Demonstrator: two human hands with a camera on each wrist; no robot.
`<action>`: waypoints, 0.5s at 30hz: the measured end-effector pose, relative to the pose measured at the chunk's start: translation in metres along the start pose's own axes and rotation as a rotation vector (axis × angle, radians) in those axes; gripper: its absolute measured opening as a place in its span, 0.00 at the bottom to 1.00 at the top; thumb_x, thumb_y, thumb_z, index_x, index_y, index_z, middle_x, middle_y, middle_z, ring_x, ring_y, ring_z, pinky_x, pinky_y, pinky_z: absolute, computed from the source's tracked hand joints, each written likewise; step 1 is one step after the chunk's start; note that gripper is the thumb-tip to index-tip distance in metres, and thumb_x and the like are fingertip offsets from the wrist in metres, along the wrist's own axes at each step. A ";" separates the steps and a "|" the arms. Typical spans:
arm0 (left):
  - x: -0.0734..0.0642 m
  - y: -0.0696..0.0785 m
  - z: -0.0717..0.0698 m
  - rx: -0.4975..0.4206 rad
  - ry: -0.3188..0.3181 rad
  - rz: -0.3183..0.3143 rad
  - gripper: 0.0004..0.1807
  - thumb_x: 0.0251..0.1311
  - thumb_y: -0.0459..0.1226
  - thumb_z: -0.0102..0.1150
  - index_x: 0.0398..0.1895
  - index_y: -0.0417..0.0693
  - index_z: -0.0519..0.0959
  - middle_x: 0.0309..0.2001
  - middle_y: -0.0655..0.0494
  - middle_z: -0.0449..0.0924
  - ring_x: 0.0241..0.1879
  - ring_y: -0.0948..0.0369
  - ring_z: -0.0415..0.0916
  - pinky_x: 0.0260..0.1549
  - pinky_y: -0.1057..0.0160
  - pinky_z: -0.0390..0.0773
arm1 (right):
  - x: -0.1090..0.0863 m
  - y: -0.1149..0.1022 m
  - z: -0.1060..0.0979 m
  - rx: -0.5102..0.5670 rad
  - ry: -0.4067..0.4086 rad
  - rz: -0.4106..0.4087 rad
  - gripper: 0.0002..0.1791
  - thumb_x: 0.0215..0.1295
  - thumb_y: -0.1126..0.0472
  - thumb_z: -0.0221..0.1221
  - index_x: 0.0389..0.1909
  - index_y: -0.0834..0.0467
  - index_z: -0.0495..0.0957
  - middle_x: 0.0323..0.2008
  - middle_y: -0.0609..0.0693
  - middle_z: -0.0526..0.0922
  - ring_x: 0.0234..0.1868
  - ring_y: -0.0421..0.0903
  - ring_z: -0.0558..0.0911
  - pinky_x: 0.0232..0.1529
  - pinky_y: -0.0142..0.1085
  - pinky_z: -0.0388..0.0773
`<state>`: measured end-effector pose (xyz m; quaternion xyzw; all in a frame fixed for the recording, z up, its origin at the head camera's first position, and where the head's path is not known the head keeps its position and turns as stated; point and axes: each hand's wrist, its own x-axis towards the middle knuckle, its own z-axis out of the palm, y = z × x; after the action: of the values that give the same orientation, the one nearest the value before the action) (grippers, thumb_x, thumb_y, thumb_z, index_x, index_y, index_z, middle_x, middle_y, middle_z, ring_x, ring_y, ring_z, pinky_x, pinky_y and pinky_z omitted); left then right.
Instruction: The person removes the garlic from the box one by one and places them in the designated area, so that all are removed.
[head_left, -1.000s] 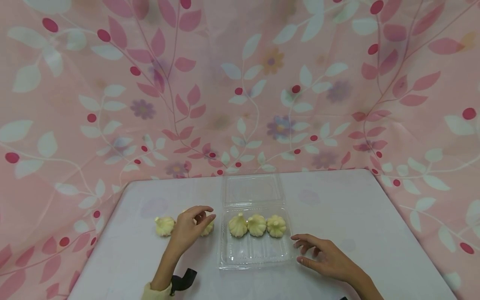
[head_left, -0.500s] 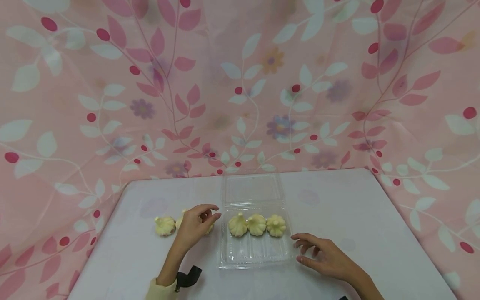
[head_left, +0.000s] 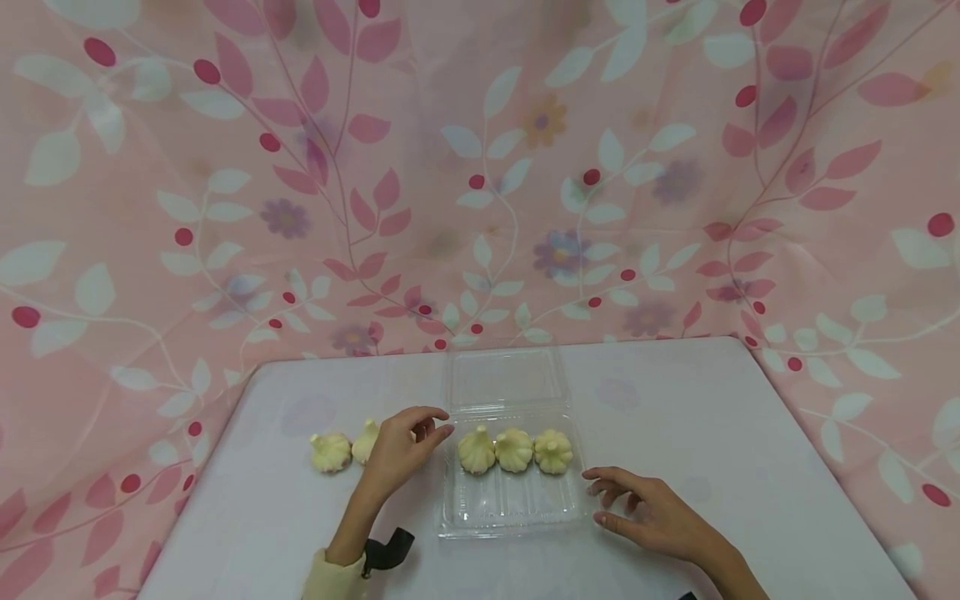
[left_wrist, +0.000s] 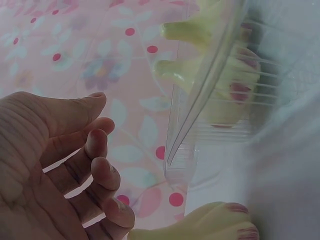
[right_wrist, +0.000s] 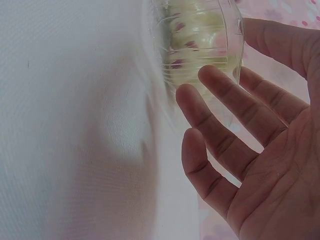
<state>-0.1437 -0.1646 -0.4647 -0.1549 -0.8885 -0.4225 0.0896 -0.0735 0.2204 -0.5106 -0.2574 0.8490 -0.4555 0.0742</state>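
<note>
since half a second ago, the left hand (head_left: pixel 405 450) has slid a little rightward, its fingertips now reaching the left edge of the clear container (head_left: pixel 517 510); the right hand (head_left: pixel 652 512) looks unmoved. the left hand is empty, fingers loosely bent with nothing between them. the right hand holds nothing either, its fingers spread beside the container's right wall; whether they touch it, i can't tell. three garlic bulbs (head_left: pixel 514 450) sit in a row inside, the front part of the container bare before them, and the lid (head_left: pixel 506 379) is folded back. two more bulbs (head_left: pixel 331 452) lie on the table (head_left: pixel 247 517) to the left.

the plastic looks light, so a low pass of the left fingers could snag the rim and skew it, setting the rounded bulbs rolling. a careless wrist drawn back leftward might also knock the loose ones apart.

another bulb (left_wrist: pixel 210 222) is cut off at the bottom of the left wrist view; the left hand likely hides it from the head camera. in the right wrist view, glare and ribbed plastic blur the bulbs together.
</note>
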 end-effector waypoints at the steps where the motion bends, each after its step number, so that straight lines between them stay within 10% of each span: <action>1: 0.000 0.000 0.001 0.000 -0.004 -0.003 0.10 0.56 0.37 0.72 0.40 0.47 0.85 0.25 0.64 0.72 0.25 0.64 0.69 0.23 0.67 0.70 | 0.000 0.000 0.000 -0.002 0.000 0.002 0.26 0.65 0.55 0.66 0.62 0.54 0.73 0.44 0.45 0.84 0.39 0.38 0.81 0.34 0.37 0.77; 15: 0.004 0.005 0.011 0.027 -0.059 -0.029 0.10 0.57 0.40 0.71 0.39 0.46 0.86 0.25 0.65 0.73 0.25 0.64 0.69 0.24 0.67 0.71 | 0.000 0.000 0.001 0.002 0.009 -0.015 0.26 0.64 0.56 0.66 0.62 0.54 0.74 0.44 0.45 0.84 0.38 0.38 0.80 0.34 0.36 0.77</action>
<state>-0.1457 -0.1529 -0.4670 -0.1530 -0.8985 -0.4071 0.0592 -0.0730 0.2202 -0.5116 -0.2614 0.8470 -0.4580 0.0671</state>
